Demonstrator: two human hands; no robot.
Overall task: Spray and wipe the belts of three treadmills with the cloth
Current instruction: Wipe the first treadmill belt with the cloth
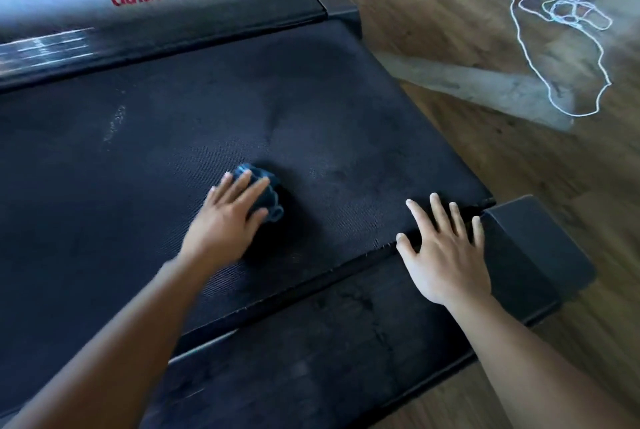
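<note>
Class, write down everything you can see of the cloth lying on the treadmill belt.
The cloth is dark teal-blue, soft-looking fabric, bunched into a small wad with rounded folds showing along its right edge. It lies on the black textured belt, near the middle of the picture. The left hand presses flat on it with straight, spread fingers and covers most of it. Nothing else touches it.

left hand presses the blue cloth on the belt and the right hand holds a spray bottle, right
Not quite: in the head view the right hand holds nothing and lies flat at the belt edge. The left hand presses the blue cloth.
</note>
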